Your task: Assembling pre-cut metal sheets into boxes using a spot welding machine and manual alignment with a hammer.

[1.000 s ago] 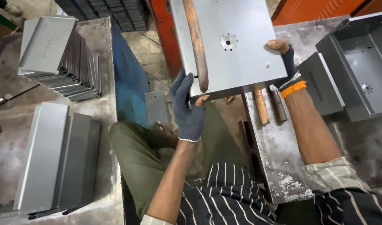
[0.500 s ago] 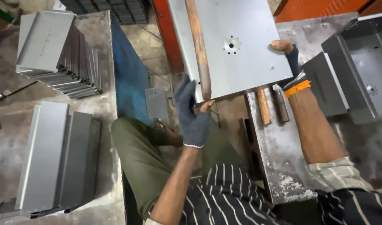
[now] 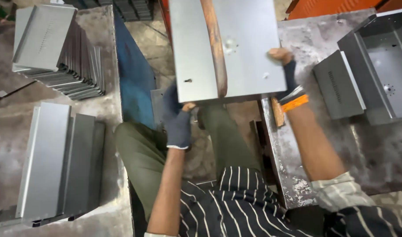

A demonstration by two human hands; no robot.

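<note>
Holding the flat grey metal sheet (image 3: 244, 48) by its near edge and right side, our gloved left hand (image 3: 178, 125) and right hand (image 3: 288, 77) have fingers shut on it. It sits higher and closer than before. Grey folded metal stacks (image 3: 56, 48) rest on the left surface (image 3: 108, 114).

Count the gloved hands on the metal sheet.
2. The left hand grips the metal sheet at its near edge; the right hand holds its right edge.
</note>
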